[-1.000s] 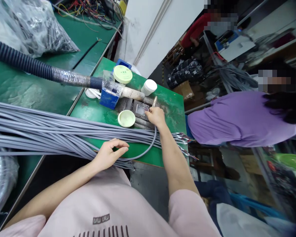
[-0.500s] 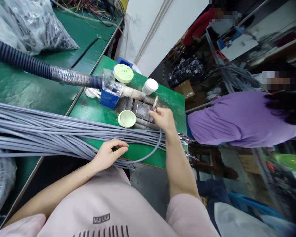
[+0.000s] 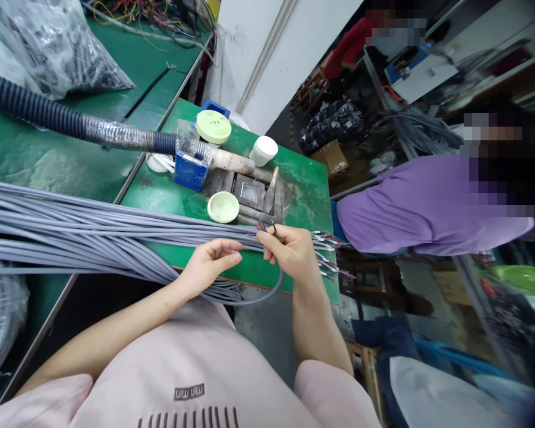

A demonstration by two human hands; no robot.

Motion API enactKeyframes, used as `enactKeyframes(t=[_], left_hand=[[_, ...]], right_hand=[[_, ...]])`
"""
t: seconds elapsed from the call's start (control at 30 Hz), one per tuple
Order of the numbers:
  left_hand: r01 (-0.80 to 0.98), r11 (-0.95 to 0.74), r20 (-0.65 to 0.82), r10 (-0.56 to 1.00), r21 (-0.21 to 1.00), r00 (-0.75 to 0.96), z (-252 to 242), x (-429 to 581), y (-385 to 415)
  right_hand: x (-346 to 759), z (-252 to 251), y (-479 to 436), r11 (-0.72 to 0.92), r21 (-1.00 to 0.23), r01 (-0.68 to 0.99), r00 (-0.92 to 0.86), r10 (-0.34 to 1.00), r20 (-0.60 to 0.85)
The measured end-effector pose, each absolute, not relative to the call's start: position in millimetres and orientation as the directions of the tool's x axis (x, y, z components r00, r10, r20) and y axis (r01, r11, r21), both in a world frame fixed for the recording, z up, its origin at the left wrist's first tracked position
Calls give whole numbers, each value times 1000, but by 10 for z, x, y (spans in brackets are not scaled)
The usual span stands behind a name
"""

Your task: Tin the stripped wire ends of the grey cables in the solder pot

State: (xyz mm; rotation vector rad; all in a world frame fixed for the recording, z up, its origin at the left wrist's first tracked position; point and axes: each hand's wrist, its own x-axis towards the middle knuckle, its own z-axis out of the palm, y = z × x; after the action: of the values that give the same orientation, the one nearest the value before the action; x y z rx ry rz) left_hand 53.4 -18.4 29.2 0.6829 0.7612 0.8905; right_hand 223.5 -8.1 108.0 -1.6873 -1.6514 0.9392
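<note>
My right hand (image 3: pixel 289 252) is closed on the end of a grey cable (image 3: pixel 274 291), near the tips of its thin coloured wires (image 3: pixel 261 226). The cable bends down from this hand and loops back to the left. My left hand (image 3: pixel 214 261) is just left of the wires, thumb and fingers apart and nothing between them. Both hands are above a thick bundle of grey cables (image 3: pixel 93 220) that runs across the bench. Beyond the hands is a dark, square pot with a shiny silver surface (image 3: pixel 252 191); a stick-like tool (image 3: pixel 271 185) leans at its right side.
An open pale-green tub (image 3: pixel 223 207) stands close to the pot. Behind are a white tub (image 3: pixel 264 151), a green-lidded tub (image 3: pixel 213 126) and a blue box (image 3: pixel 191 172) under a ribbed hose (image 3: pixel 57 116). A person in purple (image 3: pixel 410 202) is at the right. Stripped cable ends (image 3: pixel 330 255) overhang the bench's right edge.
My right hand has drawn the wire ends back from the pot toward my body, over the bundle. My left hand has moved slightly right and up, so the hands are nearer each other.
</note>
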Motion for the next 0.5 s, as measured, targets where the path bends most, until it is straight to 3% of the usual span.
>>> enactKeyframes(t=[0.5], left_hand=[[-602, 425, -260, 902, 676, 345, 489, 684, -86]], right_hand=[[2132, 974, -228, 11, -809, 588, -127, 989, -79]])
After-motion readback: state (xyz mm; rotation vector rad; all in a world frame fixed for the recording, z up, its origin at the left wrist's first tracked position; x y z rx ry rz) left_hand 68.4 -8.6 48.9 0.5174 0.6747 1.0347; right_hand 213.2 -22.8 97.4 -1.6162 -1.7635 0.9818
